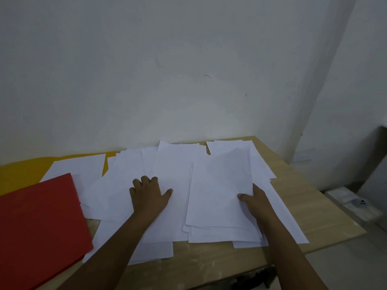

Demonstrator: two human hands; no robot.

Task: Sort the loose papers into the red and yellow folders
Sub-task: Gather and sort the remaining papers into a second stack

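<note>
Papers [173, 170], white and loose, lie in overlapping layers across the middle of the table [278, 164], reaching from the wall edge at the back to near the front edge. One sheet [222, 189] on the right side of the spread is raised at its right edge and tilted above the sheets beneath it. The right hand [254, 200] holds this sheet: the thumb lies on its upper face near the right edge, while the fingers are hidden under the paper. The left hand [149, 194] rests palm down on the papers left of centre, its fingers bent at the knuckles with the tips pressing on a sheet and the thumb spread to the right; it grips nothing. Both forearms enter from the bottom of the view and cross above the front part of the pile.

The red folder [39, 225] lies closed at the left front of the table, its right edge overlapping the leftmost papers. The yellow folder [21, 172] lies behind it along the wall, partly covered by the red folder and by several sheets; a strip of yellow shows between two sheets farther right.

The table has a pale wood-grain top and stands against a white wall [188, 70], bare apart from a few small marks. To the right, below the level of the tabletop, sits a pale, blurred object [356, 203] whose nature cannot be told.
</note>
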